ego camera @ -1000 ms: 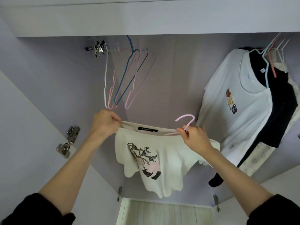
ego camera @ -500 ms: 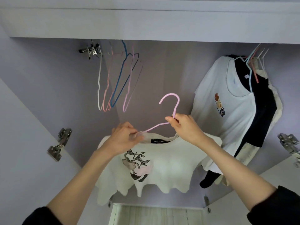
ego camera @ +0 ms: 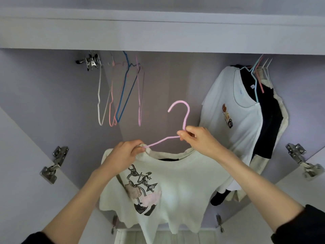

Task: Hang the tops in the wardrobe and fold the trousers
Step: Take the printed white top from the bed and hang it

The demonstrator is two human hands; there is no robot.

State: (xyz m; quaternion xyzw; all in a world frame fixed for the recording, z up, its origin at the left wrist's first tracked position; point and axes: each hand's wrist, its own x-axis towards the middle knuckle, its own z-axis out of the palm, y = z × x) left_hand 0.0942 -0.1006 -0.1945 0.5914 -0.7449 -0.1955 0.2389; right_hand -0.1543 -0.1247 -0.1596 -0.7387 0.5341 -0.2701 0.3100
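Nearest the camera, two forearms in dark sleeves reach up into the wardrobe. The left hand (ego camera: 125,154) pinches the collar of the cream printed top (ego camera: 168,189) at its left shoulder, fingers curled over the fabric where the pink wire runs in. The right hand (ego camera: 198,140) grips the pink hanger (ego camera: 183,118) at the base of its neck, thumb and fingers closed round the wire. A second ago the hanger's hook barely cleared the neckline and the top hung bunched between the hands; now the hook stands well above the collar and the top drapes wider, both shoulders spread, hem hanging free. Judgement: the hanger is seated inside the top, so threading is about done and hooking onto the rail is next. The top is held in mid-air below the rail, not yet hung. Further back, empty hangers (ego camera: 121,92) cluster at left, and a white T-shirt (ego camera: 232,110) with dark garments behind hangs at right. The open gap between them looks the likely spot.
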